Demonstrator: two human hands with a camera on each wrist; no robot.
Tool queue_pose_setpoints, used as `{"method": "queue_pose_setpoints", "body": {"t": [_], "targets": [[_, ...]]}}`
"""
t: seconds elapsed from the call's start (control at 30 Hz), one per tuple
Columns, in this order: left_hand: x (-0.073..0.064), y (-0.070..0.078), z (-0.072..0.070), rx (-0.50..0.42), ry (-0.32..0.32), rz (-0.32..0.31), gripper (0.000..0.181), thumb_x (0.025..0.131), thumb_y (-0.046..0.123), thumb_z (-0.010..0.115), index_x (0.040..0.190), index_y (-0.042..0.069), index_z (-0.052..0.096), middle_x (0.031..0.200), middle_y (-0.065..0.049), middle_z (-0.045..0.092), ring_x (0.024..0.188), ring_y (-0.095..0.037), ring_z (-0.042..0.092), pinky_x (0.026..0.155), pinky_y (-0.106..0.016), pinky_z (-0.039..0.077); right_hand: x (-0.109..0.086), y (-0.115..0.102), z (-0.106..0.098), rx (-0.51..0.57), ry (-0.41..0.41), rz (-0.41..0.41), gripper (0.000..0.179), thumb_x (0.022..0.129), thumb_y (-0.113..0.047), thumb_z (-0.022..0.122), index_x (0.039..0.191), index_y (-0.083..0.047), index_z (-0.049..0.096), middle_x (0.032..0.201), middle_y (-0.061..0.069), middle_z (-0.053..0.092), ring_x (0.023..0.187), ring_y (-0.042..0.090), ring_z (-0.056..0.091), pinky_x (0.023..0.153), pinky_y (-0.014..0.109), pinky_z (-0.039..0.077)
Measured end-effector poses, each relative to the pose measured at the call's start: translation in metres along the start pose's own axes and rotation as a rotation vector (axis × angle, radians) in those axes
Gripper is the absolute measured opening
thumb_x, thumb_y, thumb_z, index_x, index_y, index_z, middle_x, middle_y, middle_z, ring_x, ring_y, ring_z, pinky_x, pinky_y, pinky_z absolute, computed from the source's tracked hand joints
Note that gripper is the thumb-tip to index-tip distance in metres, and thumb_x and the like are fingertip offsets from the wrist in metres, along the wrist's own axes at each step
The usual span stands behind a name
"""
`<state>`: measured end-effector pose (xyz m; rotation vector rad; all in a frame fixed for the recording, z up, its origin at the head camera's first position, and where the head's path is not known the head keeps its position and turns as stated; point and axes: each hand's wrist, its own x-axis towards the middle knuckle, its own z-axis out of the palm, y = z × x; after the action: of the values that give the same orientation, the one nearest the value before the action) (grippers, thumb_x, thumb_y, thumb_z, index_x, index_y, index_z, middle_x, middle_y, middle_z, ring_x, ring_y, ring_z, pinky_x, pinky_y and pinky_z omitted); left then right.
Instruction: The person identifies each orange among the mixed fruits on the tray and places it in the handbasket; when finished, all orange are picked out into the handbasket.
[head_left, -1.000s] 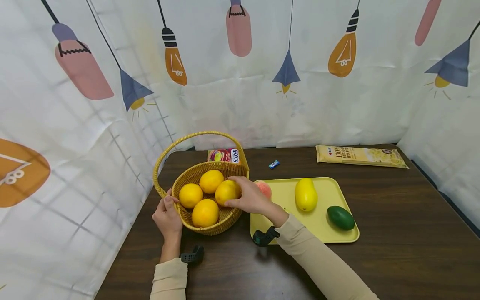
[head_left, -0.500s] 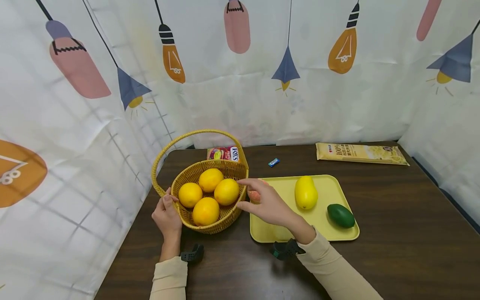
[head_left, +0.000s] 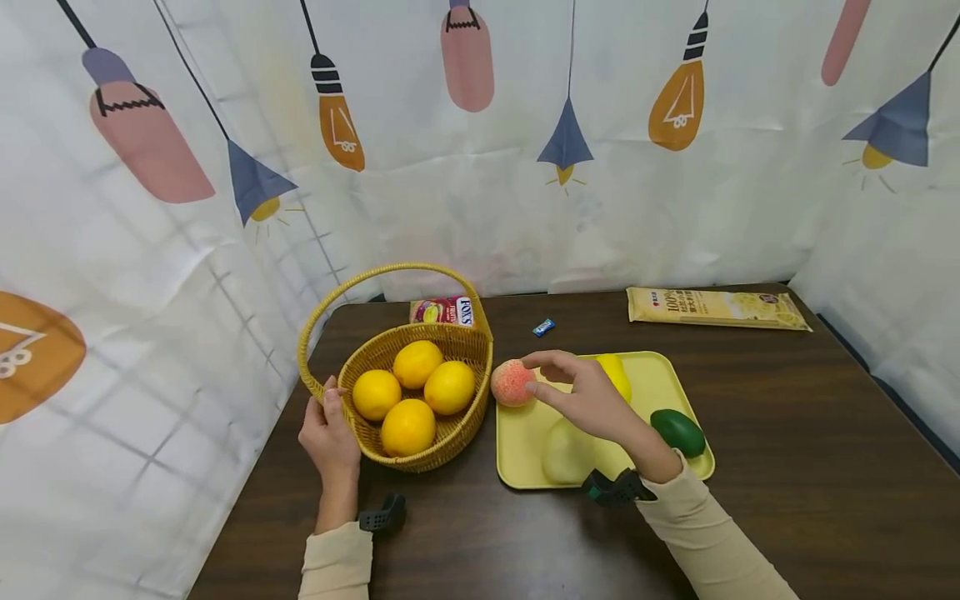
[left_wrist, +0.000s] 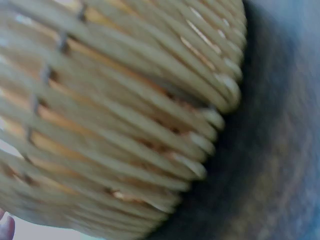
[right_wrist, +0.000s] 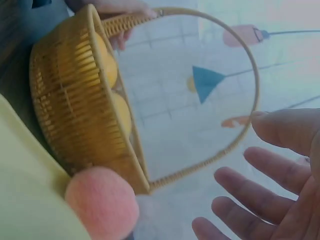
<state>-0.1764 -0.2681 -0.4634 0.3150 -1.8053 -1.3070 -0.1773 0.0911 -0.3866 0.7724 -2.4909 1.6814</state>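
Observation:
My left hand [head_left: 330,437] grips the yellow wicker basket [head_left: 461,343] at its left side, where the tall handle meets the rim. Inside the basket lie several yellow-orange fruits [head_left: 408,427]. A pink, fuzzy peach [head_left: 512,383] rests at the left end of the pale yellow tray [head_left: 517,471], close to the basket. My right hand [head_left: 592,404] hovers over the tray just right of the peach. Its thumb and fingers are spread, with nothing held between them; the right wrist view shows the peach [right_wrist: 102,204] apart from the fingertips. Blurred basket weave fills most of the left wrist view.
On the tray are a yellow elongated fruit [head_left: 617,375], partly behind my right hand, a dark green avocado-like fruit [head_left: 677,432] and a pale rounded shape [head_left: 566,457]. Farther back lie a noodle packet [head_left: 716,308], a small blue-wrapped sweet [head_left: 543,327] and a Fox's packet [head_left: 442,311].
My right hand has let go of a yellow-orange fruit in the basket and moved right, out over the tray beside the peach. My left hand keeps its grip on the basket.

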Motion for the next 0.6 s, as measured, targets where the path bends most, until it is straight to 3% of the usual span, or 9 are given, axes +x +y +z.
{"method": "queue_pose_setpoints", "body": {"t": [0.1, 0.2, 0.27, 0.33, 0.47, 0.53, 0.6], "targets": [[-0.002, 0.013, -0.002, -0.060, 0.043, 0.030, 0.038, 0.097, 0.024, 0.052, 0.123, -0.002, 0.060, 0.123, -0.012, 0.066, 0.103, -0.014, 0.062, 0.083, -0.016, 0.043, -0.004, 0.002, -0.009, -0.021, 0.021, 0.014, 0.031, 0.091, -0.023, 0.071, 0.120, -0.015, 0.066, 0.121, 0.003, 0.067, 0.117, 0.024, 0.061, 0.099, 0.042, 0.046], [-0.006, 0.039, -0.004, -0.168, 0.124, 0.107, 0.052, 0.093, 0.023, 0.054, 0.136, -0.004, 0.045, 0.136, -0.011, 0.054, 0.115, -0.015, 0.055, 0.093, -0.024, 0.040, -0.009, 0.003, -0.018, -0.089, 0.033, 0.006, 0.030, 0.091, -0.025, 0.071, 0.120, -0.016, 0.066, 0.119, 0.000, 0.067, 0.115, 0.024, 0.062, 0.097, 0.043, 0.047], [-0.008, 0.062, -0.006, -0.241, 0.192, 0.179, 0.062, 0.090, 0.024, 0.056, 0.141, -0.005, 0.036, 0.142, -0.010, 0.045, 0.121, -0.022, 0.050, 0.097, -0.031, 0.036, -0.011, 0.004, -0.026, -0.143, 0.044, -0.016, 0.029, 0.091, -0.023, 0.071, 0.119, -0.017, 0.067, 0.118, -0.001, 0.067, 0.114, 0.024, 0.063, 0.096, 0.043, 0.048], [-0.010, 0.085, -0.007, -0.318, 0.259, 0.280, 0.061, 0.088, 0.023, 0.058, 0.136, -0.007, 0.036, 0.144, -0.013, 0.040, 0.126, -0.030, 0.044, 0.101, -0.036, 0.033, -0.013, 0.006, -0.033, -0.202, 0.063, -0.048, 0.028, 0.091, -0.021, 0.071, 0.118, -0.017, 0.067, 0.117, -0.003, 0.068, 0.112, 0.023, 0.064, 0.094, 0.043, 0.049], [-0.011, 0.117, -0.006, -0.442, 0.339, 0.459, 0.039, 0.085, 0.016, 0.060, 0.110, -0.012, 0.048, 0.122, -0.022, 0.050, 0.114, -0.036, 0.047, 0.098, -0.036, 0.035, -0.019, 0.009, -0.047, -0.311, 0.106, -0.117, 0.028, 0.089, -0.016, 0.073, 0.117, -0.015, 0.068, 0.117, -0.003, 0.067, 0.108, 0.021, 0.064, 0.092, 0.042, 0.050], [-0.014, 0.130, -0.005, -0.469, 0.310, 0.527, 0.031, 0.085, 0.012, 0.059, 0.097, -0.015, 0.051, 0.109, -0.024, 0.055, 0.106, -0.035, 0.052, 0.094, -0.035, 0.038, -0.021, 0.009, -0.053, -0.355, 0.116, -0.144, 0.030, 0.088, -0.015, 0.073, 0.117, -0.014, 0.068, 0.119, -0.002, 0.066, 0.109, 0.020, 0.063, 0.091, 0.042, 0.049], [-0.016, 0.139, -0.005, -0.456, 0.220, 0.577, 0.029, 0.086, 0.010, 0.058, 0.090, -0.018, 0.053, 0.101, -0.025, 0.058, 0.099, -0.033, 0.056, 0.091, -0.033, 0.041, -0.024, 0.011, -0.059, -0.392, 0.117, -0.175, 0.031, 0.088, -0.013, 0.073, 0.118, -0.012, 0.067, 0.120, 0.000, 0.066, 0.111, 0.021, 0.062, 0.092, 0.044, 0.049]]}}
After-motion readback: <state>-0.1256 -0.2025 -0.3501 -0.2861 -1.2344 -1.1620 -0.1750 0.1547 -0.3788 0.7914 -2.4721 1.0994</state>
